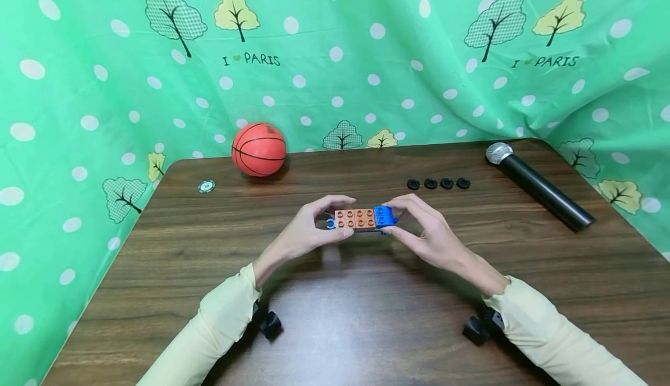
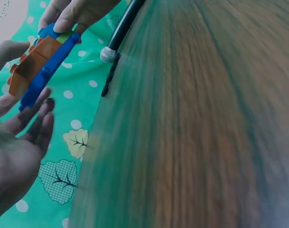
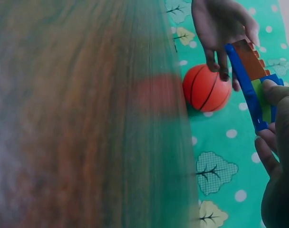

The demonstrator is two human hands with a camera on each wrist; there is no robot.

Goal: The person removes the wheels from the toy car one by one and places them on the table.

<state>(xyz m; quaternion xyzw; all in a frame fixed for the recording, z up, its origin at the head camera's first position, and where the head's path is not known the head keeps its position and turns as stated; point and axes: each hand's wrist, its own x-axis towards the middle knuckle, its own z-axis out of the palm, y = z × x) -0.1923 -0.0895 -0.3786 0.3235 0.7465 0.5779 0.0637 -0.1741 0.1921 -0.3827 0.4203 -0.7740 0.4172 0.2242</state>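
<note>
A building-block toy (image 1: 361, 219) is held up over the table, with orange bricks and a blue brick on a long blue base. A green piece (image 3: 261, 97) shows beneath the blue brick in the right wrist view. My right hand (image 1: 437, 238) pinches the blue end, thumb on the near side and fingers on the far side. Around the orange end, my left hand (image 1: 309, 229) has thumb and fingers spread loosely. Its thumb lies at the near edge of the toy, while a gap shows between the upper finger and the bricks.
A small red basketball (image 1: 259, 149) sits at the back of the wooden table (image 1: 335, 328), a poker chip (image 1: 206, 186) to its left. Several black wheel-like discs (image 1: 446, 183) stand in a row behind my right hand. A microphone (image 1: 541, 188) lies at the right.
</note>
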